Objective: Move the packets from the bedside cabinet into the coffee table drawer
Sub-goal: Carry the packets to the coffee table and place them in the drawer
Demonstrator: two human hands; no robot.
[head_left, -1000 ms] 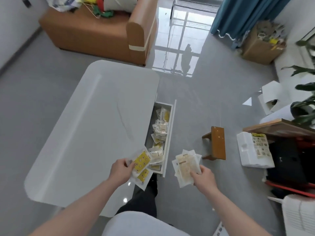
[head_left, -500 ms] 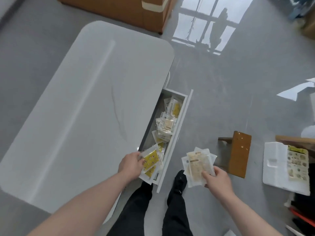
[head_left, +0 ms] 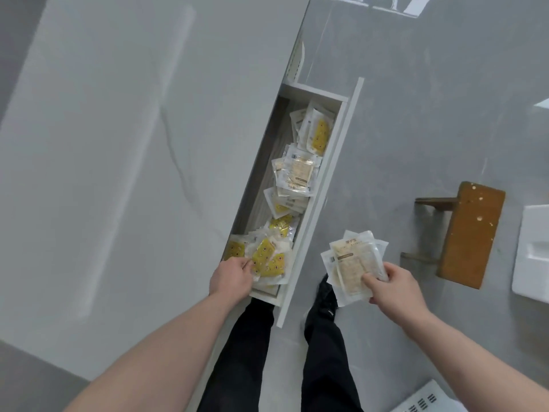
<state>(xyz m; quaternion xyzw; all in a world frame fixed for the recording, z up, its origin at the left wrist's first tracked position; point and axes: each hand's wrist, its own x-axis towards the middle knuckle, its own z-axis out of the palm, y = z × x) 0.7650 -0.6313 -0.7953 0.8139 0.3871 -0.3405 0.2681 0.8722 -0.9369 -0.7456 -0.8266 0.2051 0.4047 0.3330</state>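
Drawer [head_left: 341, 162] pulled out from the right side of the counter [head_left: 118, 173], packets [head_left: 298, 173] scattered along inside it. Left hand [head_left: 231, 278] at the drawer's near end, on a bunch of packets [head_left: 267, 258] there. Right hand [head_left: 395, 285] just right of the drawer, above the floor [head_left: 416, 99], with its own stack [head_left: 353, 263]. Stool [head_left: 469, 233] further right, tray [head_left: 534, 251] beyond that.
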